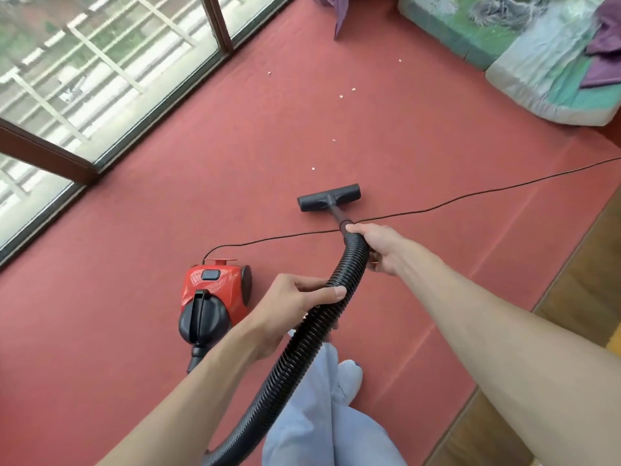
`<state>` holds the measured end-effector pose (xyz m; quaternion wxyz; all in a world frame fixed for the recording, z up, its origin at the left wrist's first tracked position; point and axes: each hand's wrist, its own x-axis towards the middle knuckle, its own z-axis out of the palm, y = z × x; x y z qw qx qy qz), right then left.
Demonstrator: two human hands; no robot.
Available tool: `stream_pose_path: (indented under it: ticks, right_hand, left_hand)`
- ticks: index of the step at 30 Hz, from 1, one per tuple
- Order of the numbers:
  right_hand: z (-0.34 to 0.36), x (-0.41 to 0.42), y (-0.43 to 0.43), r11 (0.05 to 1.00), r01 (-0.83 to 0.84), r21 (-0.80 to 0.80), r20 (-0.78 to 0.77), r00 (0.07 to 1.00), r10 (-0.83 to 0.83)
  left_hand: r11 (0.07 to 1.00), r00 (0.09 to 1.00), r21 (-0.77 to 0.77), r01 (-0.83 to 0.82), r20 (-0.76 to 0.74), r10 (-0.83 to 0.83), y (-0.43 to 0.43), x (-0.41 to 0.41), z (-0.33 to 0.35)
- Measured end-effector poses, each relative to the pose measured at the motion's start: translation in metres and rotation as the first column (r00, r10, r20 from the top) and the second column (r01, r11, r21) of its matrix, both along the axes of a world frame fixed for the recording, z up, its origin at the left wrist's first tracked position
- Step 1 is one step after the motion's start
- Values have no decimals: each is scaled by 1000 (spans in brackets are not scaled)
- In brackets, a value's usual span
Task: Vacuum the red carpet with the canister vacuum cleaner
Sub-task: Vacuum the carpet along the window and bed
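Hose (302, 348) clamped in left hand (295, 301) and right hand (379, 247); I'd push the floor nozzle (329, 196) to the twelve-o'clock crumbs (313, 168), minding that cord (470, 196).

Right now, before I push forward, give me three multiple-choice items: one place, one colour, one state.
1. Where is the canister? A on a table; B on the carpet, left of the hose; C on a shelf.
2. Canister body colour? A red; B blue; C white.
3. The right hand? A hangs free; B holds a cloth; C grips the hose.
Answers: 1 B, it stands on red carpet beside the hose. 2 A, red shell with a black front. 3 C, its fingers wrap the hose by the wand.
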<state>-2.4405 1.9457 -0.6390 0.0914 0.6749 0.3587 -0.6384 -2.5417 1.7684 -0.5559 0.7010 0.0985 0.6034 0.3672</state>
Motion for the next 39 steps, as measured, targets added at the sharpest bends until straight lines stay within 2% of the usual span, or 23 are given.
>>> stream_pose_path:
  ticks: [3,7,14,19,21,25,31,34,39]
  right_hand:
    - [-18,-17,8,999,-20,-29,7,1000,20]
    - [-33,-38,19,999,-46,22,40,998,45]
    - [-35,-94,58,997,-22,80,-1,1000,22]
    - [-17,-97,59,978,-202,-59,101,973,207]
    - [-14,-90,58,971,-215,-102,107,968,226]
    - [-11,-92,68,983,-138,-121,87,985,149]
    - [-14,-117,96,998,-1,62,54,999,-3]
    - [-10,-118,99,994,61,90,51,997,-65]
    - [0,-93,77,978,204,46,78,975,-207]
  left_hand:
    - [1000,1000,-17,8,-2,-8,9,-19,-18]
    - [999,1000,-44,-4,11,4,20,-34,-34]
    - [993,993,-39,-112,-32,111,63,-68,-46]
    - [994,994,-84,64,93,-56,58,-88,-37]
    - [989,988,-106,107,125,-94,56,-92,-30]
    - [990,996,-105,89,31,-87,73,-94,-28]
    - [995,986,-56,-85,-149,76,105,-84,-35]
    - [998,995,-43,-42,-93,38,104,-87,-32]
    - [981,980,-61,186,88,-180,94,-112,-24]
